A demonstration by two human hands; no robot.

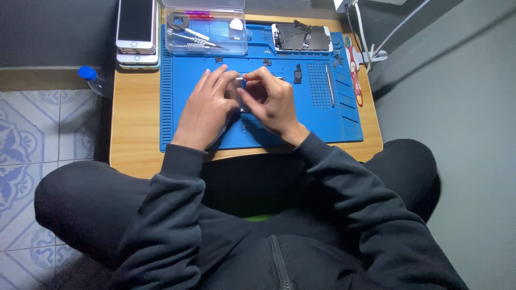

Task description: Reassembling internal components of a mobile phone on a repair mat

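A small part [242,92] is pinched between my left hand [207,107] and right hand [273,101] over the blue mat [333,115]; I judge fine fitting work, needing steady fingers.

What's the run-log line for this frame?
left hand on small part | right hand pinching it | over blue mat

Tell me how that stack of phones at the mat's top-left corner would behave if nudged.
The stack of phones would probably slide as a block at first: the flat slabs lie squarely on each other. The smooth glass face on top suggests the upper phone could slip off. It sits by the wooden table edge, so pushing left risks a drop.
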